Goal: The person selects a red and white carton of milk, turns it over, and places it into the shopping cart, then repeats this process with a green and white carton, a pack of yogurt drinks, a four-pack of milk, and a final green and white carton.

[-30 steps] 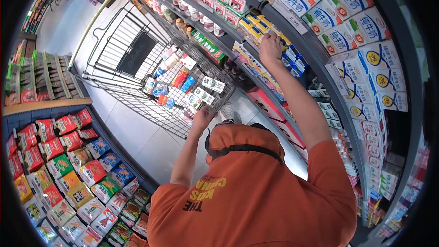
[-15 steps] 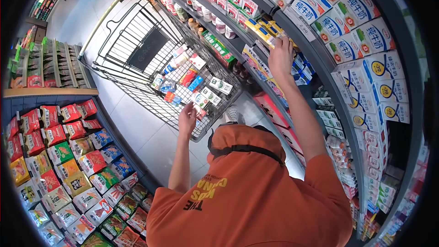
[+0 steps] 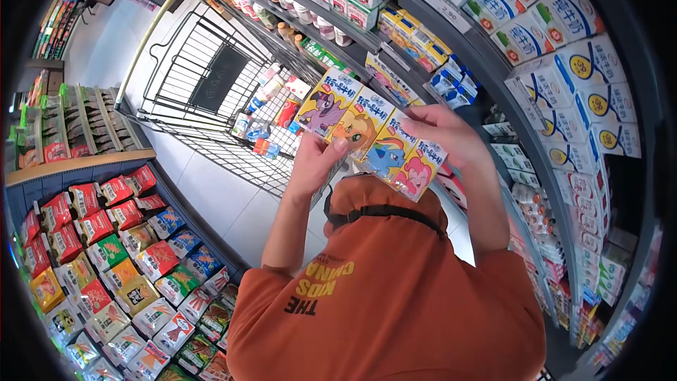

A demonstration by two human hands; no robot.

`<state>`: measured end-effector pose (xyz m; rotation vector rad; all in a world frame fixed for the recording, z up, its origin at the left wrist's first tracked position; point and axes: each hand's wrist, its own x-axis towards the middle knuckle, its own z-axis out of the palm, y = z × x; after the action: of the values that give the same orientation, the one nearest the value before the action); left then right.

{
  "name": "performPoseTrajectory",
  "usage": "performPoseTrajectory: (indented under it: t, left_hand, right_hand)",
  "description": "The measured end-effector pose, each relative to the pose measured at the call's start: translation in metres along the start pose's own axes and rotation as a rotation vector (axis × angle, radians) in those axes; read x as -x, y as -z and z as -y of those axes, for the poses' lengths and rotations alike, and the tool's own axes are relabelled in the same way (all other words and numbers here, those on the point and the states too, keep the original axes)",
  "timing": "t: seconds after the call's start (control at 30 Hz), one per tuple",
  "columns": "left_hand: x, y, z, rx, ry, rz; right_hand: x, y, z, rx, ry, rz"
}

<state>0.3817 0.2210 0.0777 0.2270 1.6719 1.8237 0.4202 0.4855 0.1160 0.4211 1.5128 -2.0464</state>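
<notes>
A yellow and white multipack of small cartons with cartoon ponies (image 3: 377,132) is held up between both hands, over the near end of the shopping cart. My left hand (image 3: 317,162) grips its left lower edge, with the thumb across the front. Around its right end are the fingers of my right hand (image 3: 448,134). Behind the pack stands the wire shopping cart (image 3: 180,88), holding several packaged goods, among them a red package (image 3: 288,113) and a blue and red one (image 3: 266,148). The pack hides the cart's near end.
Along the right runs a dairy shelf (image 3: 451,17) with white milk boxes (image 3: 532,28) and yellow boxes (image 3: 412,37). At the lower left a snack bin (image 3: 113,162) holds several rows of colourful bags. Pale floor tiles (image 3: 233,201) show between bin and cart.
My right hand has come back from the shelf and now holds the pony pack. My left hand has risen and closed on the pack's other side.
</notes>
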Motion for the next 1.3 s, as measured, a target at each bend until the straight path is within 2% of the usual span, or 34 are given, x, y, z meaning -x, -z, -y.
performPoseTrajectory:
  t: [0.07, 0.17, 0.23, 0.3, 0.33, 0.4, 0.43, 0.47, 0.53, 0.8, 0.9, 0.97, 1.0, 1.07, 1.13, 1.2, 1.3]
  left_hand:
    - [-0.004, -0.014, 0.018, 0.176, -0.102, -0.072]
    - [-0.006, -0.003, 0.02, 0.124, 0.089, 0.039]
    - [-0.005, -0.016, 0.009, 0.097, -0.002, 0.004]
    - [-0.01, -0.027, 0.017, 0.364, -0.04, 0.001]
    - [-0.017, -0.03, 0.031, 0.645, -0.033, 0.016]
    - [-0.026, -0.041, 0.044, 1.003, -0.038, 0.082]
    - [-0.029, -0.052, 0.029, 1.081, -0.054, 0.137]
    - [-0.033, -0.058, 0.021, 1.159, -0.074, 0.196]
    - [-0.039, -0.058, 0.024, 1.101, -0.083, 0.175]
    - [-0.034, -0.063, 0.029, 1.16, -0.129, 0.276]
    - [-0.036, -0.069, 0.038, 0.808, -0.147, 0.175]
    - [-0.037, -0.062, 0.045, 0.752, -0.036, 0.098]
    - [-0.037, -0.057, 0.051, 0.727, 0.022, 0.05]
    - [-0.048, -0.037, 0.08, 0.704, 0.115, -0.155]
    - [-0.055, -0.011, 0.104, 0.6, 0.19, -0.416]
    - [-0.064, 0.049, 0.15, 0.488, 0.238, -0.445]
    - [-0.073, 0.138, 0.241, 0.542, 0.27, -0.544]
  right_hand:
    - [0.003, 0.006, -0.004, 0.035, 0.006, -0.006]
    - [0.013, 0.005, -0.004, 0.193, 0.115, -0.044]
    - [0.016, 0.005, -0.011, 0.227, 0.192, -0.058]
    - [0.026, -0.01, -0.007, 0.409, 0.326, -0.197]
    - [0.03, -0.019, -0.006, 0.5, 0.392, -0.265]
    - [0.033, -0.031, -0.013, 0.937, 0.637, -0.401]
    - [0.034, -0.036, -0.017, 1.158, 0.759, -0.469]
    - [0.033, -0.04, -0.021, 1.162, 0.804, -0.502]
    - [0.031, -0.045, -0.03, 1.172, 0.893, -0.567]
    - [0.04, -0.057, -0.023, 0.996, 0.829, -0.529]
    - [0.034, -0.054, -0.034, 1.035, 0.828, -0.505]
    - [0.027, -0.052, -0.045, 1.072, 0.786, -0.476]
    - [0.024, -0.05, -0.052, 0.987, 0.746, -0.437]
    - [0.018, -0.046, -0.062, 0.812, 0.662, -0.366]
    - [0.024, -0.038, -0.067, 0.841, 0.621, -0.398]
    - [0.03, -0.022, -0.082, 0.858, 0.524, -0.423]
    - [0.042, 0.002, -0.11, 0.854, 0.403, -0.555]
